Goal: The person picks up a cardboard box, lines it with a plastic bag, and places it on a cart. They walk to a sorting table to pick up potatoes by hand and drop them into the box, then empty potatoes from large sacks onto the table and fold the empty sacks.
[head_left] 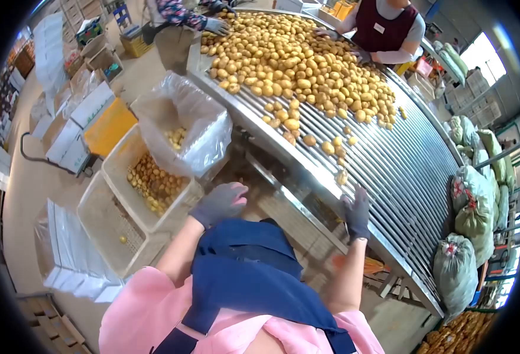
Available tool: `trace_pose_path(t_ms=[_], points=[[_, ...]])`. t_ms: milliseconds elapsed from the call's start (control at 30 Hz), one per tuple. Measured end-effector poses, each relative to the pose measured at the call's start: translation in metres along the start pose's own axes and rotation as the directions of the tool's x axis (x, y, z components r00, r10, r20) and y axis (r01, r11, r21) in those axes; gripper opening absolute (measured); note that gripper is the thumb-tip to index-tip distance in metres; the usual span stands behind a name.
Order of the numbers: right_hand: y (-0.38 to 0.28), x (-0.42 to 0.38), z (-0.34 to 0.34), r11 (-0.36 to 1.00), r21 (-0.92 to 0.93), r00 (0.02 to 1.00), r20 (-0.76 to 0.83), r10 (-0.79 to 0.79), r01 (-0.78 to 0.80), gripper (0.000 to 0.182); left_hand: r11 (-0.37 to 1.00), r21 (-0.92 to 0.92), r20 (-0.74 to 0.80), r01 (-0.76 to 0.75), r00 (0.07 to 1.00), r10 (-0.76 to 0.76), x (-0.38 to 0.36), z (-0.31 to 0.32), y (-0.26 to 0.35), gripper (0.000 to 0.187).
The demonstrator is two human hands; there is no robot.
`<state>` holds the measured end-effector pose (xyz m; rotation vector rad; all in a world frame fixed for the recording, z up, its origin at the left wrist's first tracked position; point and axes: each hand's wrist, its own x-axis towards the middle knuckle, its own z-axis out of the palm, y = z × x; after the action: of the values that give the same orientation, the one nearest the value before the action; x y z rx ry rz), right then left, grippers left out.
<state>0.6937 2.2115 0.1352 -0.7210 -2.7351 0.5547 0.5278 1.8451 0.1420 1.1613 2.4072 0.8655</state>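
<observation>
My left hand [220,205], in a grey glove with pinkish fingertips, is held over the floor between the crates and the table. Its fingers are loosely apart and nothing shows in them. My right hand [356,213], also gloved in grey, lies at the near edge of the slatted metal roller table [404,194] with its fingers stretched out. Just beyond its fingertips sits a single potato [342,177], not touched. A big heap of potatoes [307,59] covers the table's far part, with a few strays trailing towards me.
On the left stand a crate of small potatoes [154,183], a crate with one potato in it [109,218] and a plastic-lined container [183,118]. Two co-workers' gloved hands [217,26] [326,33] are at the heap. Full sacks [456,271] line the right side.
</observation>
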Motion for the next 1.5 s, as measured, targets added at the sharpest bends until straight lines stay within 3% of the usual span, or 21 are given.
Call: trace_pose_path(t_ms=[33, 100, 167, 233, 300, 367, 433, 533, 633, 767, 867, 900, 967, 1033, 1100, 1167, 1233, 1300, 1400, 1467, 1500], points=[[0.031, 0.006, 0.014, 0.998, -0.057, 0.996, -0.075, -0.045, 0.041, 0.063, 0.983, -0.185, -0.043, -0.02, 0.999, 0.012, 0.017, 0.005, -0.001, 0.038], [0.036, 0.024, 0.009, 0.958, 0.159, 0.971, 0.046, 0.233, -0.237, 0.072, 0.93, -0.367, -0.078, -0.039, 0.997, 0.011, 0.047, 0.007, -0.009, 0.039], [0.059, 0.05, 0.041, 0.893, 0.19, 0.911, 0.158, 0.382, -0.407, 0.094, 0.979, 0.102, -0.225, -0.175, 0.955, 0.194, 0.077, 0.003, -0.02, 0.042], [0.03, 0.084, 0.052, 0.953, 0.23, 0.958, 0.25, 0.138, -0.197, 0.101, 0.988, 0.112, -0.221, -0.108, 0.966, 0.131, 0.102, -0.004, -0.028, 0.046], [-0.036, 0.126, 0.05, 0.968, 0.025, 0.846, 0.492, 0.204, -0.248, 0.098, 0.997, 0.072, -0.32, -0.008, 0.947, 0.031, 0.123, -0.013, -0.035, 0.045], [-0.03, 0.155, 0.122, 0.963, 0.247, 0.99, 0.056, -0.129, 0.112, 0.085, 0.998, 0.024, -0.267, 0.058, 0.962, -0.049, 0.151, -0.027, -0.032, 0.048], [-0.077, 0.199, 0.122, 0.974, 0.225, 0.958, 0.274, -0.085, 0.022, 0.075, 0.988, 0.15, -0.315, 0.034, 0.949, 0.015, 0.185, -0.033, -0.038, 0.05], [-0.121, 0.247, 0.111, 0.898, 0.418, 0.915, 0.294, -0.277, 0.138, 0.067, 0.982, 0.177, -0.29, 0.061, 0.957, -0.007, 0.228, -0.041, -0.036, 0.054], [-0.135, 0.275, 0.107, 0.774, 0.559, 0.923, 0.037, -0.382, 0.297, 0.051, 0.961, 0.242, -0.269, 0.136, 0.961, -0.069, 0.264, -0.037, -0.052, 0.06], [-0.094, 0.293, 0.12, 0.919, 0.32, 0.969, -0.158, -0.19, 0.233, 0.049, 0.832, 0.479, -0.302, 0.278, 0.943, -0.142, 0.307, -0.042, -0.091, 0.068], [-0.059, 0.28, 0.117, 0.982, 0.171, 0.975, -0.217, -0.048, 0.086, 0.051, 0.834, 0.405, -0.077, 0.375, 0.923, -0.377, 0.346, -0.071, -0.124, 0.078], [-0.048, 0.274, 0.119, 0.994, 0.107, 0.97, -0.241, -0.009, 0.036, 0.052, 0.785, 0.527, -0.269, 0.326, 0.94, -0.209, 0.354, -0.055, -0.164, 0.071], [-0.04, 0.27, 0.106, 0.994, 0.066, 0.982, -0.163, 0.1, -0.09, 0.051, 0.744, 0.59, -0.286, 0.313, 0.943, -0.169, 0.379, -0.066, -0.195, 0.072], [-0.018, 0.264, 0.118, 0.976, 0.099, 0.963, -0.172, 0.209, -0.194, 0.051, 0.739, 0.566, -0.271, 0.366, 0.929, -0.253, 0.41, -0.09, -0.214, 0.066], [-0.017, 0.269, 0.109, 0.979, -0.044, 0.967, -0.171, 0.19, -0.2, 0.051, 0.773, 0.213, -0.173, 0.597, 0.802, -0.572, 0.461, -0.151, -0.198, 0.059], [-0.026, 0.282, 0.104, 0.938, 0.167, 0.928, -0.169, 0.332, -0.305, 0.05, 0.758, 0.361, -0.717, 0.542, 0.682, -0.147, 0.5, -0.134, -0.234, 0.047], [-0.032, 0.293, 0.105, 0.955, 0.095, 0.933, -0.206, 0.296, -0.282, 0.049, 0.967, 0.242, -0.592, 0.083, 0.802, 0.079, 0.537, -0.155, -0.204, 0.039], [-0.031, 0.307, 0.112, 0.941, 0.229, 0.944, -0.159, 0.289, -0.25, 0.052, 0.977, -0.017, -0.369, -0.213, 0.91, 0.192, 0.56, -0.133, -0.177, 0.038], [-0.059, 0.344, 0.092, 0.969, 0.223, 0.99, -0.062, 0.126, -0.109, 0.049, 0.975, -0.177, -0.026, -0.137, 0.991, 0.134, 0.543, -0.109, -0.111, 0.037], [-0.065, 0.368, 0.092, 0.989, 0.097, 0.994, -0.037, -0.105, 0.108, 0.052, 0.871, 0.409, -0.244, -0.273, 0.887, 0.393, 0.535, -0.08, -0.109, 0.034], [-0.066, 0.383, 0.088, 0.987, 0.056, 0.987, -0.064, -0.148, 0.152, 0.05, 0.872, 0.392, -0.238, -0.294, 0.883, 0.405, 0.531, -0.076, -0.109, 0.034]])
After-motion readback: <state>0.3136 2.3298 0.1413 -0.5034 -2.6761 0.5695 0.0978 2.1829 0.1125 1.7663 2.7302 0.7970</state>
